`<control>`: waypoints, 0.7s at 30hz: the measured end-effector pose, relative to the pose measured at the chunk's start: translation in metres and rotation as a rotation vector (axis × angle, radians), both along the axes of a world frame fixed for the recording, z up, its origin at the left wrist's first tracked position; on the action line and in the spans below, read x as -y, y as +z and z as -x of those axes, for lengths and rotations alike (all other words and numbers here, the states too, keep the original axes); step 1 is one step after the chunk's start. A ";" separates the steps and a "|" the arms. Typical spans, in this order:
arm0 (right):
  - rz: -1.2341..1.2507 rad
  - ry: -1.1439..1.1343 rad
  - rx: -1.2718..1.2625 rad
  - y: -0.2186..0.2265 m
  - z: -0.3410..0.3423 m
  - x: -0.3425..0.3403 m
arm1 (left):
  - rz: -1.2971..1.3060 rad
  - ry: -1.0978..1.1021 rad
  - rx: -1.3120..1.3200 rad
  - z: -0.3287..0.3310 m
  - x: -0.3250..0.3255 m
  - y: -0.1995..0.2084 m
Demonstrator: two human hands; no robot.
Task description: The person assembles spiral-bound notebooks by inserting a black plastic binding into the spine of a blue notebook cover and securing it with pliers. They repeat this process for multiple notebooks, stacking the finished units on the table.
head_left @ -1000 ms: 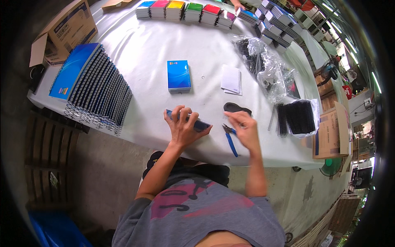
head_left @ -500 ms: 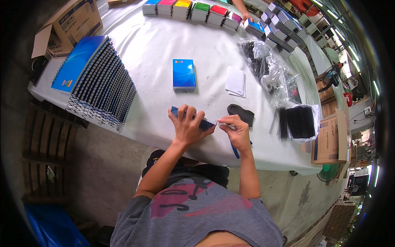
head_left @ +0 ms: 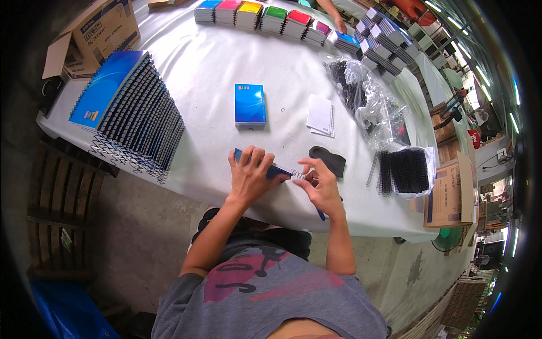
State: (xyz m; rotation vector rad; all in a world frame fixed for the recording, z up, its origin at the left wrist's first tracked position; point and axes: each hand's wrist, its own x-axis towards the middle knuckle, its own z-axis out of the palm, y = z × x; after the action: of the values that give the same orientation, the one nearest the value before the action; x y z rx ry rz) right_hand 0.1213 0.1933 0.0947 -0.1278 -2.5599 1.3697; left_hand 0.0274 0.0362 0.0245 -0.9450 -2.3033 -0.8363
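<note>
My left hand [head_left: 248,172] is closed over a blue notebook [head_left: 275,170] held on edge near the table's front, its fingers hiding much of the cover. A wire spiral coil [head_left: 297,174] sticks out at the notebook's right end. Thumb and fingers of my right hand [head_left: 320,186] bend loosely round that coil, with its loops showing between them. Under and beside the right hand lies a blue-handled tool [head_left: 321,215], mostly hidden. A black, rounded object [head_left: 328,160] rests just beyond this hand. Farther off lies a small blue notebook stack [head_left: 250,104].
A tall stack of spiral notebooks [head_left: 132,107] stands at left. White sheets [head_left: 320,114], clear plastic wrapping [head_left: 370,99] and a bundle of black coils [head_left: 403,171] lie at right. Coloured notebooks [head_left: 274,21] line the far edge, near another person's hand [head_left: 340,24]. Cardboard boxes [head_left: 110,31] flank the table.
My right hand's thumb and forefinger have parted from a tight pinch, showing more of the coil's loops. My left hand stays on the notebook. The whole view has shifted slightly.
</note>
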 end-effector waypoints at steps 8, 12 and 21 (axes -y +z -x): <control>-0.143 -0.059 -0.035 -0.020 0.014 -0.031 | -0.082 -0.046 0.061 0.004 0.003 0.008; -0.664 -0.367 0.056 -0.037 0.009 -0.062 | -0.138 -0.060 0.101 0.003 0.008 0.006; 0.655 0.128 -0.079 -0.036 0.022 -0.063 | -0.178 -0.115 0.130 0.004 0.008 0.012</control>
State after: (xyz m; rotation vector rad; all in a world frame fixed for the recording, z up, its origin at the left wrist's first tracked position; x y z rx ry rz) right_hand 0.0992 0.2561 0.0583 -0.0175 -1.9901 2.1618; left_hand 0.0237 0.0277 0.0366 -0.9767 -2.2524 -1.1616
